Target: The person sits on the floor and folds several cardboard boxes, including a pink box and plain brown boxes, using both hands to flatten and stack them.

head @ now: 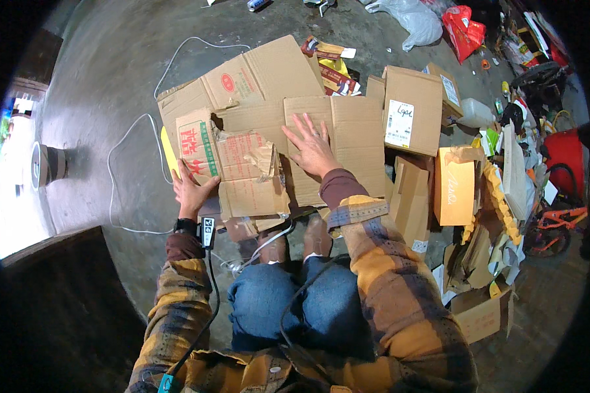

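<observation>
My left hand (pixel 192 192) is at the lower left corner of a torn, printed cardboard piece (pixel 241 169), with thumb and fingers around that corner. The piece bears red and green print, and a strip of brown tape (pixel 264 159) peels from it. My right hand (pixel 313 150) lies flat, fingers spread, on a plain flattened cardboard sheet (pixel 356 132) with a fold line. Under both pieces, a larger flattened carton (pixel 270 64) with a red oval mark spreads across the floor. A yellow item (pixel 169 150) shows at the stack's left edge.
A labelled carton (pixel 413 108) stands right of the stack, near an orange-yellow box (pixel 455 186) and a pile of scrap. A white cable (pixel 110 172) loops over the concrete floor (pixel 123 64) at left. Plastic bags (pixel 413 22) lie beyond. A black cable (pixel 216 294) runs along my left sleeve.
</observation>
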A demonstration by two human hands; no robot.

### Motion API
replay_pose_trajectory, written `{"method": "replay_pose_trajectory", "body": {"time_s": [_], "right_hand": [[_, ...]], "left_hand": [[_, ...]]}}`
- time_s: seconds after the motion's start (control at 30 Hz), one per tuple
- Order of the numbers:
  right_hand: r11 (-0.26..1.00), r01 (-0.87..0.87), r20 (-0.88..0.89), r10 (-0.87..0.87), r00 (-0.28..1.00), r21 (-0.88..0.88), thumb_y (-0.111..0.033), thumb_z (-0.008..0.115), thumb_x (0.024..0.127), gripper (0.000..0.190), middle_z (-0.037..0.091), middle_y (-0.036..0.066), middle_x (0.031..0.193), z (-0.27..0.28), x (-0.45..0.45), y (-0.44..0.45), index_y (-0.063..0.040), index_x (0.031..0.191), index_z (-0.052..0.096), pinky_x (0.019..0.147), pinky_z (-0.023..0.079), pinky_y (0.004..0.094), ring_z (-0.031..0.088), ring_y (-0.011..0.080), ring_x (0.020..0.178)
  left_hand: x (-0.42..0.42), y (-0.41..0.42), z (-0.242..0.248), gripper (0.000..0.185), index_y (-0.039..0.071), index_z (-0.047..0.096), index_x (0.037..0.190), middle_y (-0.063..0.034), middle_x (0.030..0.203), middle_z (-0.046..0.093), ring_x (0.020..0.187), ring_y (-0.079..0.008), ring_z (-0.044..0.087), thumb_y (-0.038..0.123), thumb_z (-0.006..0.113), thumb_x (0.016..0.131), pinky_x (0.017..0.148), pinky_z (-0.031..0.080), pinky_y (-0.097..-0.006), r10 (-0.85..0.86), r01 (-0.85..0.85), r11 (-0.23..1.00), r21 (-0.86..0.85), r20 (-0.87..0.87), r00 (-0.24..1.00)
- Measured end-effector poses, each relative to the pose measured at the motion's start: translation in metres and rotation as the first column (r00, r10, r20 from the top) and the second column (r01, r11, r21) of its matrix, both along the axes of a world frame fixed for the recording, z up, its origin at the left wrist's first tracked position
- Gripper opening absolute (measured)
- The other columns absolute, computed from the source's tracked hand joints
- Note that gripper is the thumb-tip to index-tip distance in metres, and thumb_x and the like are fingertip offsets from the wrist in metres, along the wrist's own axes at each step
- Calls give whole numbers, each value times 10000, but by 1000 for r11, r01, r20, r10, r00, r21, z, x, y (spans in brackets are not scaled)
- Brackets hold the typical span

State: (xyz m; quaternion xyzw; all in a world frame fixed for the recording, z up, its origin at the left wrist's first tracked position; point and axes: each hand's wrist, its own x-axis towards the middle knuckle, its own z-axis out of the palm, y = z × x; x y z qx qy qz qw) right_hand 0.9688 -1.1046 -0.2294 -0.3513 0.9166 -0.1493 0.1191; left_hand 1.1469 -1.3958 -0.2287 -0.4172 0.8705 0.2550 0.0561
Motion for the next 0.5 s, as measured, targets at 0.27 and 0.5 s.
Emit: {"method": "replay_pose_trajectory", "body": {"time_s": [0.27,0.5], "right_hand": [[999,6,-13,-6,1000,-50,-211,697,808,682,268,98,1543,13,2,3,-201,1428,412,1162,136,541,179,290,1452],[689,516,26,-587,809,-510,-65,606,845,425,544,205,1298,18,57,143,-8,1260,532,1018,417,401,515,358,1209]], "left_hand": [[-24,37,2,1088,206,107,1539,-285,1555,15,1402,-548,44,479,776,725,1078,153,-662,-480,475,853,-217,32,877],[-29,36,-24,1132,199,50,1542,-266,1566,-48,1403,-549,41,518,764,724,1038,149,-711,-494,515,810,-280,148,857]]}}
